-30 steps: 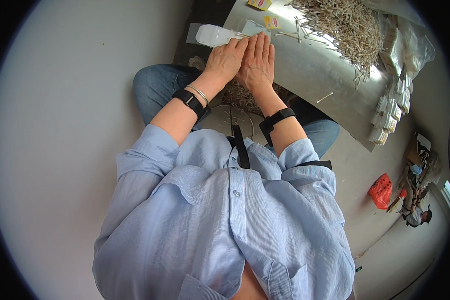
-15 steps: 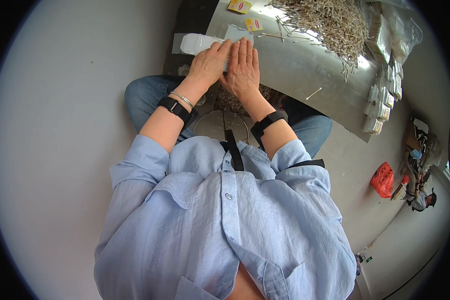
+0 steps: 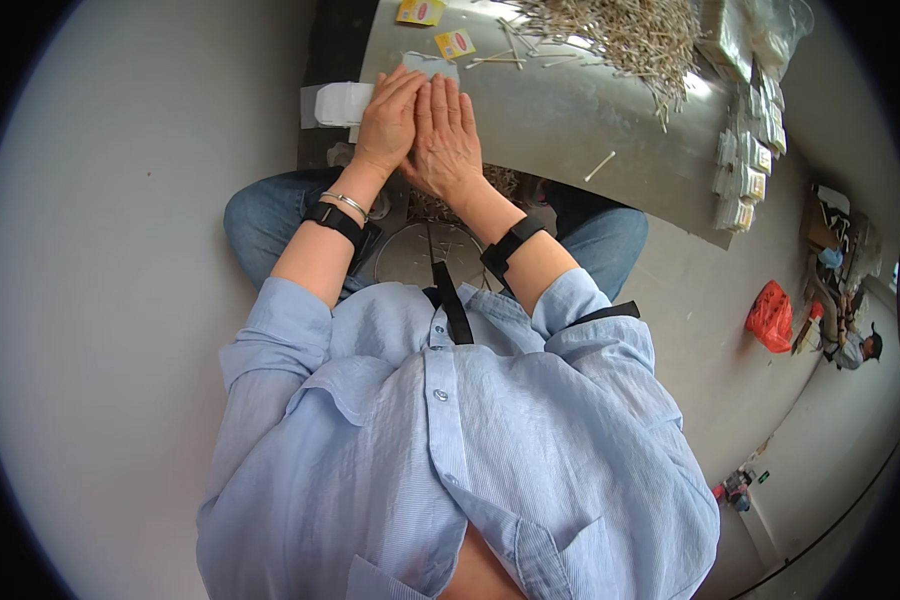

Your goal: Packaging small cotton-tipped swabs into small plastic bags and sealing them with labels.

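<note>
My left hand (image 3: pixel 388 120) and my right hand (image 3: pixel 445 135) lie side by side at the near left edge of a metal table (image 3: pixel 560 130). Both have their fingers stretched out away from me, and the left hand's inner edge touches the right hand. Whatever is under the palms is hidden. From beneath the left hand a white, flat packet-like piece (image 3: pixel 344 104) sticks out to the left. Just beyond my fingertips is a pale grey sheet (image 3: pixel 431 66). Two small yellow-and-white cards (image 3: pixel 456 44) lie farther off.
A large heap of cotton swabs (image 3: pixel 620 35) covers the table's far side. One loose swab (image 3: pixel 600 166) lies nearer. Stacked clear packs (image 3: pixel 755 160) line the right end. A red bag (image 3: pixel 770 317) is on the floor; a person (image 3: pixel 854 348) is at far right.
The view has shifted, so the table and hands appear farther left. My left hand has closed up against the right, and the swabs seen between them are now covered.
</note>
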Tool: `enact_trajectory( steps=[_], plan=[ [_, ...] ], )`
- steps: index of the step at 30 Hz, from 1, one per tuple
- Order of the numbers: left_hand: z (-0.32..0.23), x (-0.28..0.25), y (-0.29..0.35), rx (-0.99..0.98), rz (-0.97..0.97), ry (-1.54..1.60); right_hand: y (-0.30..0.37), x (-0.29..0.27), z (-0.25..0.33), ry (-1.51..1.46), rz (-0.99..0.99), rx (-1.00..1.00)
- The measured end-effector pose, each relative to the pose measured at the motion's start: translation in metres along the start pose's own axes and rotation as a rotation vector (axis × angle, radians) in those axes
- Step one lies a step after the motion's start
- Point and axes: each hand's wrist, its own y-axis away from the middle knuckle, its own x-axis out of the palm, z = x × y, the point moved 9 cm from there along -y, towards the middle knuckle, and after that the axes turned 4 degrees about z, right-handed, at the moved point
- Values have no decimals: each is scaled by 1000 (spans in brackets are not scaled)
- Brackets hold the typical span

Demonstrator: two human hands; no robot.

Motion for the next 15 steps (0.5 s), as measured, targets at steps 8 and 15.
enact_trajectory(
  steps=[8, 15],
  plan=[
    [11, -1, 4, 28, -23, -87, 41, -70, -50, -274, -392, 137],
    [7, -3, 2, 52, -47, -75, 170, -79, -194, -351, -405, 1096]
  ],
)
